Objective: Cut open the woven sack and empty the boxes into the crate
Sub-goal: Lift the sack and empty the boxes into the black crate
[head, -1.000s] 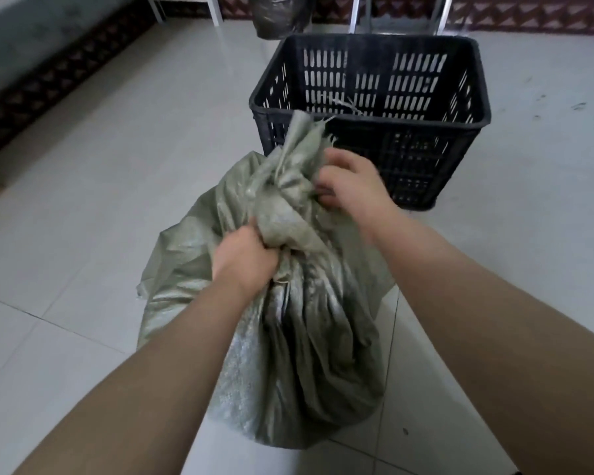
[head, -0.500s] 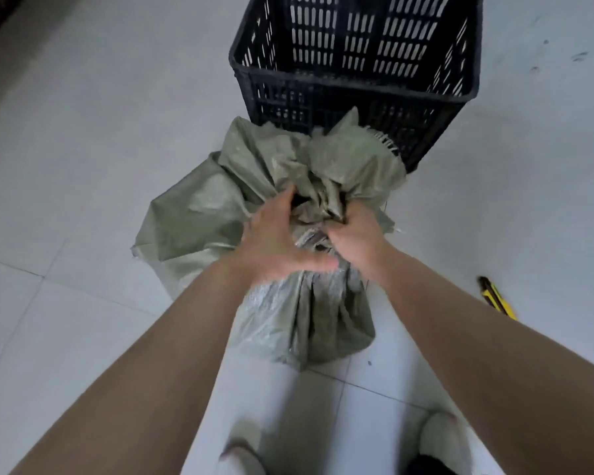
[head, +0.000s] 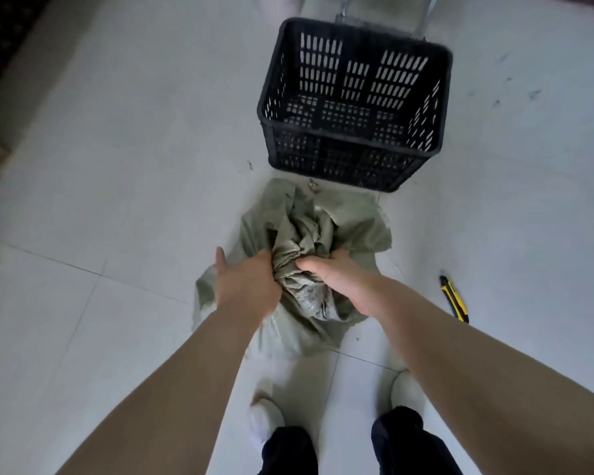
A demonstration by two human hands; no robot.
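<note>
1. Step in hand, as I judge it: getting the woven sack (head: 309, 241) open; no boxes show, and the crate (head: 352, 101) at 12 o'clock looks empty.
2. Left hand (head: 246, 281) presses the cloth, thumb splayed; right hand (head: 336, 277) is closed on the bunched neck.
3. Next likely needs the knife (head: 455, 299), on the floor at 3 o'clock.

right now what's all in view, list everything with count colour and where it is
woven plastic sack: 1, grey-green, crumpled on the floor just in front of the crate
slatted plastic crate: 1, black, on the floor ahead, nothing visible inside
utility knife: 1, yellow and black, on the floor right of the sack
tiled floor: pale grey
metal legs: silver, behind the crate
shoes: 2, white, bottom of view
left hand: gripping the sack
right hand: gripping the sack
</note>
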